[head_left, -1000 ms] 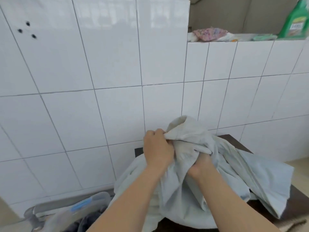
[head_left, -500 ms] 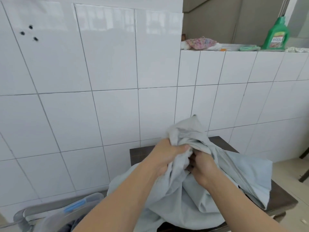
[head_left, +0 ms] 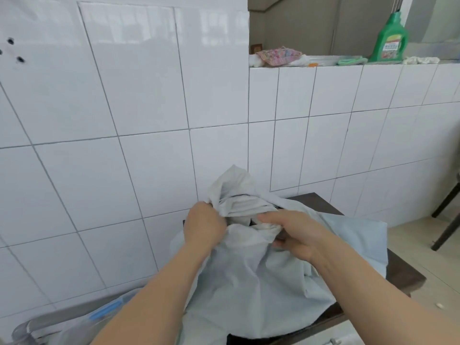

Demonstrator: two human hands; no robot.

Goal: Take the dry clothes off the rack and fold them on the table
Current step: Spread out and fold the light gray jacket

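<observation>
- My left hand (head_left: 202, 226) grips a bunched fold of the pale blue garment (head_left: 261, 275), lifting it so I can find an edge.
- My right hand (head_left: 296, 235) pinches the crumpled cloth just beside it, thumb on top, to pull the layers apart.
- The garment lies heaped on the dark table (head_left: 400, 272), spread from its left edge towards the right one, with one peak raised at the wall side; crumpled like this, its long axis seems to run left to right, though I cannot tell collar from hem.
</observation>
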